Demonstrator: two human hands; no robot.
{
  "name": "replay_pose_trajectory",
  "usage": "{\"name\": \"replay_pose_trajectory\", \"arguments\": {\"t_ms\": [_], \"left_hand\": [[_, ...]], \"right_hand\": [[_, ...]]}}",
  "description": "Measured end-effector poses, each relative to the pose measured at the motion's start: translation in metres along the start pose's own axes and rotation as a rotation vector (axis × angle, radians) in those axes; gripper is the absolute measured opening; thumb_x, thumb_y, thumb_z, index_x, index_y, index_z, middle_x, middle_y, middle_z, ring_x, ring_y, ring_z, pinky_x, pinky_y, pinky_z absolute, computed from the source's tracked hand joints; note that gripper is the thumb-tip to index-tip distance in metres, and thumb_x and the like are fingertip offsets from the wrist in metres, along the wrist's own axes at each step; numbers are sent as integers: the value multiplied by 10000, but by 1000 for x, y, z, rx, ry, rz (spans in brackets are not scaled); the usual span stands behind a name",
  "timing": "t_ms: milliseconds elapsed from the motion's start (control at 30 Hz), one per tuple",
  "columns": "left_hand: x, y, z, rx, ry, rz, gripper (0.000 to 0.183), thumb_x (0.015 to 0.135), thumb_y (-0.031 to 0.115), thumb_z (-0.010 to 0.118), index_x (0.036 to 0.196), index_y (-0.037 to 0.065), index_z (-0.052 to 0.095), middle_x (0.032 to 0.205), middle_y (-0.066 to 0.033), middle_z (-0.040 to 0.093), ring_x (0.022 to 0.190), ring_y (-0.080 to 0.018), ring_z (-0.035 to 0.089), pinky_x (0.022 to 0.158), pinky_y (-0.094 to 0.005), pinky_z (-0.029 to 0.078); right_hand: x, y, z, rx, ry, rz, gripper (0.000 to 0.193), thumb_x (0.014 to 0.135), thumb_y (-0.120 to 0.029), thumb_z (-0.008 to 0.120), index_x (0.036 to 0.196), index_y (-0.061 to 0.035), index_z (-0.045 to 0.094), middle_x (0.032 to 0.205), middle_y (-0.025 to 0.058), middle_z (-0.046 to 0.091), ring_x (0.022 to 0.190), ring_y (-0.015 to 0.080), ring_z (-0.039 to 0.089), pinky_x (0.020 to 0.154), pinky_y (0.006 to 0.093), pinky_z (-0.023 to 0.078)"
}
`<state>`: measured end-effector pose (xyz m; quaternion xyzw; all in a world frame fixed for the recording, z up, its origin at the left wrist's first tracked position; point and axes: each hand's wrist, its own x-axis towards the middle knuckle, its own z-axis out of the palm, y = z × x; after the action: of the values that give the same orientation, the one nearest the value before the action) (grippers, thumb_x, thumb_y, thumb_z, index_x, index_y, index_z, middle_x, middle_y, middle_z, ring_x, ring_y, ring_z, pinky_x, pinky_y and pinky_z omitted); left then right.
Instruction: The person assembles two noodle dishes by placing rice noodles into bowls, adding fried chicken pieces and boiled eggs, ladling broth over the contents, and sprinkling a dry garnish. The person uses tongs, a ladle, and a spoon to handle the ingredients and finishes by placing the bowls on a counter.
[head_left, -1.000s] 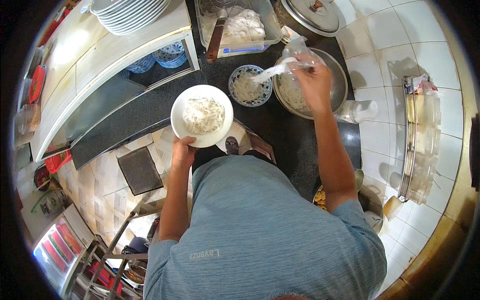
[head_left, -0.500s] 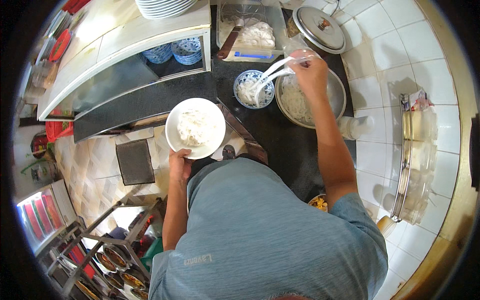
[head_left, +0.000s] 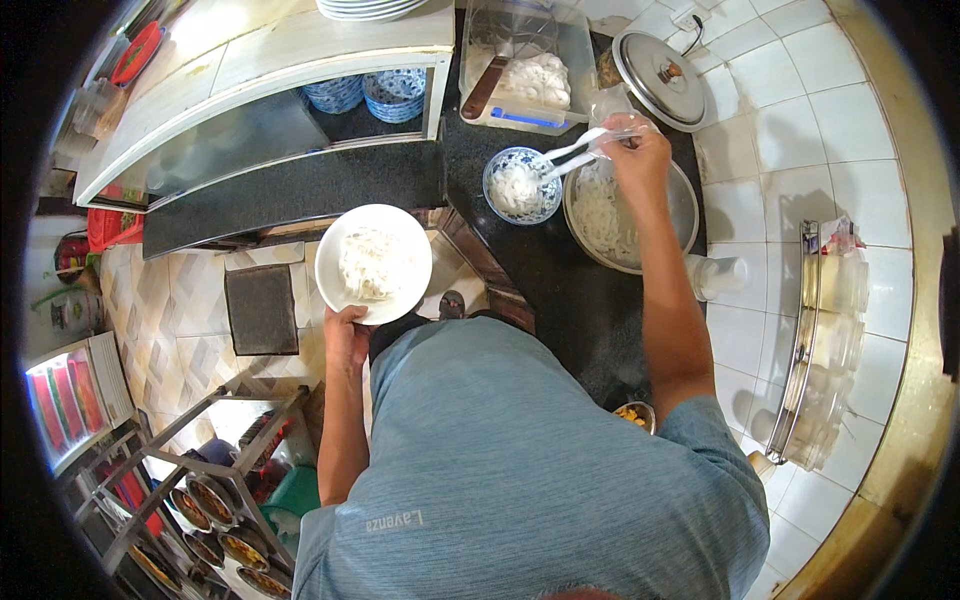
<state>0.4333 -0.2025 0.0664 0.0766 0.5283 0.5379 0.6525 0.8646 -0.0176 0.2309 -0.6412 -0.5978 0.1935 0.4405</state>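
My left hand (head_left: 346, 337) grips the near rim of a white bowl (head_left: 416, 245) holding white noodles (head_left: 378, 262), held up over the floor. My right hand (head_left: 640, 165), with clear plastic about its fingers, is closed on white tongs (head_left: 572, 157). Both tong arms slant down left, their tips at the noodles in a blue-and-white bowl (head_left: 551, 204) on the black counter. Under my right forearm stands a round metal basin (head_left: 689, 205) with more white noodles (head_left: 598, 218), partly hidden by the arm.
Behind the small bowl, a clear plastic container (head_left: 579, 65) holds white noodles and a brown-handled utensil (head_left: 484, 88). A lidded metal pot (head_left: 655, 75) stands beside it. A clear cup (head_left: 718, 277) is by the tiled wall, and a shelf (head_left: 250, 130) holds stacked blue-and-white bowls (head_left: 395, 93).
The tong tips have shifted within the blue-and-white bowl, and its noodles look more heaped. The view has shifted slightly; the white bowl stays in my left hand.
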Motion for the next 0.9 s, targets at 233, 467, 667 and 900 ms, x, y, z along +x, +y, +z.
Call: {"name": "replay_pose_trajectory", "arguments": {"t_ms": [233, 467, 667, 900], "left_hand": [[12, 8, 23, 4, -50, 28, 704, 775, -77, 541, 1457, 26, 399, 1225, -197, 656, 935, -310, 736, 610, -373, 634], [14, 18, 29, 29, -77, -7, 752, 760, -75, 528, 1489, 26, 367, 1324, -227, 596, 1090, -370, 685, 793, -478, 652], [13, 17, 24, 64, -84, -13, 785, 749, -67, 528, 1509, 22, 349, 1394, -223, 557, 1214, -392, 630, 886, -541, 624], [13, 16, 20, 40, -78, 3, 799, 752, -59, 549, 1516, 67, 349, 1393, -216, 559, 1163, -397, 660, 846, -539, 634]], "right_hand": [[1, -20, -14, -172, -20, 62, 223, 784, 5, 779, 1001, -43, 756, 882, 37, 747, 775, 98, 672, 701, 267, 529], [28, -72, -73, 272, 236, 15, 289, 773, 81, 728, 1058, 34, 725, 994, 135, 748, 877, 189, 712, 780, 301, 575], [75, -116, -173, 449, 404, -192, 359, 854, 113, 657, 1211, 99, 623, 1102, 211, 709, 985, 290, 722, 872, 400, 611], [108, -125, -262, 493, 539, -281, 458, 909, 101, 671, 1331, 133, 496, 1235, 226, 641, 1097, 321, 681, 978, 437, 586]]}}
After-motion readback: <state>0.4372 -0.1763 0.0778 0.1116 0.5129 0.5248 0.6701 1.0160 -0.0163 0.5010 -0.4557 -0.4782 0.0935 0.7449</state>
